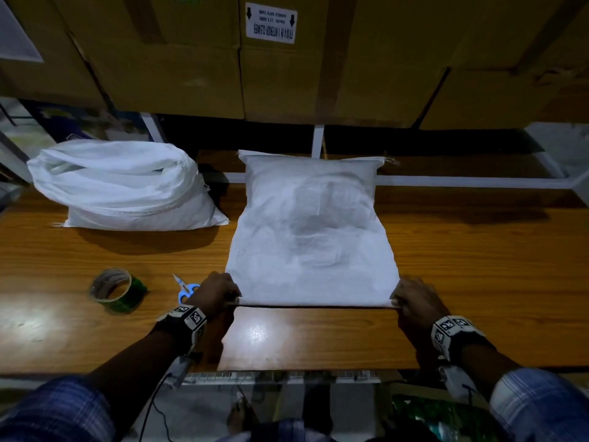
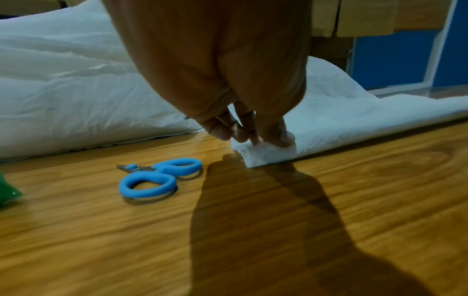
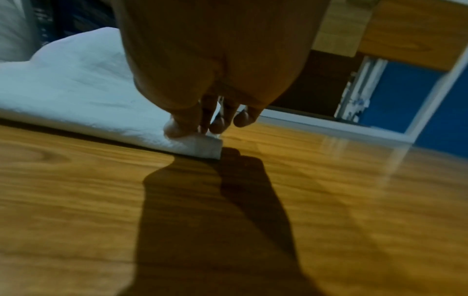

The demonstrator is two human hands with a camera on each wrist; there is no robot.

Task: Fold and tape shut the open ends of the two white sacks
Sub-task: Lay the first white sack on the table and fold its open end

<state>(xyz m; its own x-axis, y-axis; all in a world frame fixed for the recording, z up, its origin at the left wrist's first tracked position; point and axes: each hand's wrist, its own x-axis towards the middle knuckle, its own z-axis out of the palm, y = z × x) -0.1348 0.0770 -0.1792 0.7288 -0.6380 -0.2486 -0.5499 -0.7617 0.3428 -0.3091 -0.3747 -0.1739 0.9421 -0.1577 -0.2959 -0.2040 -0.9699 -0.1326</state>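
Note:
A filled white sack [image 1: 310, 231] lies flat in the middle of the wooden table [image 1: 478, 266], its near end folded over towards me. My left hand [image 1: 220, 293] pinches the near left corner of that fold [image 2: 266, 152], thumb and fingertips curled onto it. The near right corner [image 3: 200, 146] is pinched the same way by my right hand [image 1: 411, 299]. A second white sack [image 1: 127, 186], bulging and crumpled, rests at the back left. A roll of green tape [image 1: 116, 290] stands left of my left hand, and blue-handled scissors [image 1: 186, 287] lie beside my left wrist [image 2: 157, 178].
Large cardboard boxes [image 1: 287, 59] fill a shelf over the table's far side. A white metal frame [image 1: 446, 181] runs along the back edge. The table's near edge [image 1: 287, 370] is just under my forearms. A blue panel [image 3: 405, 96] stands to the right.

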